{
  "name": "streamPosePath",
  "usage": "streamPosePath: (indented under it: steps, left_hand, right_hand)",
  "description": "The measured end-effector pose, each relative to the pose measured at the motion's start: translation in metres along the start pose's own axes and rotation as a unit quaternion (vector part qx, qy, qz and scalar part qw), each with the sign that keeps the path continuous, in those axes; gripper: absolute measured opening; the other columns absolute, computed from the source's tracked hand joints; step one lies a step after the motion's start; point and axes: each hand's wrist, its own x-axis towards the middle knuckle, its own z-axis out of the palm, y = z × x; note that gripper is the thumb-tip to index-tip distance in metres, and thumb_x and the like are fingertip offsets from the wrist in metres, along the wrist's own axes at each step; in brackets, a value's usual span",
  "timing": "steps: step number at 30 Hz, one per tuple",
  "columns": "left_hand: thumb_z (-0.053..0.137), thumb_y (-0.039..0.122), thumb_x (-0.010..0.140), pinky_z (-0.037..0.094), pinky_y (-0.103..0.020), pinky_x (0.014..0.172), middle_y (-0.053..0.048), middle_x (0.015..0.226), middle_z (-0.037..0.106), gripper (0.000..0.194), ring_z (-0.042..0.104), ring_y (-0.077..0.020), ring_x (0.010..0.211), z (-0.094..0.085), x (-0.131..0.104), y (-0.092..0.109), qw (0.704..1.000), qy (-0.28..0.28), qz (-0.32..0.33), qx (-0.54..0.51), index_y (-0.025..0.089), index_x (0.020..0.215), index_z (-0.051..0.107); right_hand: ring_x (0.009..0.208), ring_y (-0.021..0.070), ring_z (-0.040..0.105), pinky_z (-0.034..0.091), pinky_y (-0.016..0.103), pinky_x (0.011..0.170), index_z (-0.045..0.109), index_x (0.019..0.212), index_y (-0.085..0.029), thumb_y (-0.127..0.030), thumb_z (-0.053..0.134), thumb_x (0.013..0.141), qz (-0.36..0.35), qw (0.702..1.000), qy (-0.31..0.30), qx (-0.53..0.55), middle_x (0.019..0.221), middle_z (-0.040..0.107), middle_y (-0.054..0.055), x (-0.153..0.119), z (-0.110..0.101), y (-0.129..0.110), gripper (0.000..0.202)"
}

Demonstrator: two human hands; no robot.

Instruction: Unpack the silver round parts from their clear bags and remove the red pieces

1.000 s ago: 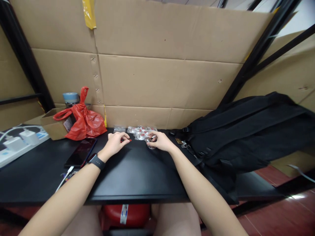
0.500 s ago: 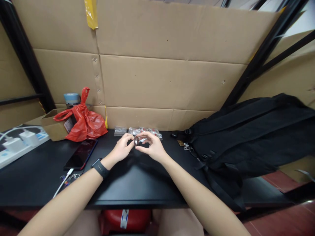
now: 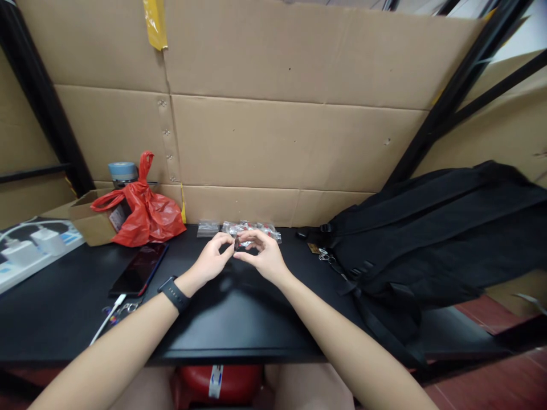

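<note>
Between my two hands, above the black table, is a small dark round thing [image 3: 236, 244], ring-like in outline and seen nearly edge-on. My left hand [image 3: 212, 256] pinches its left side between thumb and fingers. From the other side, the curved index finger and thumb of my right hand [image 3: 267, 256] meet its upper and lower edges. Part of it is hidden by the fingertips, and its exact kind cannot be made out. Just behind the hands lie several small clear plastic packets [image 3: 252, 229] with red bits inside.
A flat stack of clear bags [image 3: 208, 228] lies left of the packets. Further left are a red plastic bag [image 3: 149, 213], a cardboard box [image 3: 88, 222], a phone [image 3: 140, 270], a white cable [image 3: 106, 319] and a power strip [image 3: 21, 263]. A black backpack [image 3: 427, 233] fills the right side.
The round thing has turned from showing its open face to nearly edge-on. Both hands stay in almost the same place, still at it.
</note>
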Motion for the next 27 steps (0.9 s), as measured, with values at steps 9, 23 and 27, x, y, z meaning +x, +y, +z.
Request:
streamPosePath:
  steps: [9,23,27]
  left_hand:
    - [0.061,0.03,0.088,0.042,-0.042,0.097,-0.005,0.104,0.06,0.011,0.058,-0.024,0.106,-0.003,-0.006,0.015,0.975,0.085,0.034,0.201,0.022,0.086,0.069]
    - [0.045,0.05,0.097,0.036,-0.048,0.102,-0.004,0.13,0.06,0.033,0.049,-0.0272,0.121,-0.009,-0.004,-0.006,0.957,-0.118,0.027,0.263,0.032,0.116,0.064]
    - [0.04,0.031,0.098,0.039,-0.044,0.095,-0.006,0.125,0.063,0.031,0.053,-0.0274,0.116,-0.037,0.005,-0.026,0.937,-0.026,-0.021,0.348,0.028,0.119,0.063]
  right_hand:
    - [0.084,0.018,0.063,0.052,0.032,0.077,0.063,0.089,-0.02,-0.047,0.049,0.097,0.038,0.994,-0.068,-0.075,0.089,0.064,0.004,0.002,-0.002,0.008,0.031]
    - [0.105,0.0208,0.058,0.046,0.035,0.089,0.065,0.074,-0.018,-0.022,0.056,0.09,-0.005,0.967,-0.122,-0.226,0.11,0.06,0.007,0.008,-0.025,0.011,0.019]
    - [0.102,0.0214,0.059,0.043,0.037,0.094,0.067,0.071,-0.018,-0.02,0.06,0.088,0.0,0.943,-0.184,-0.278,0.105,0.063,0.007,0.009,-0.034,0.017,0.019]
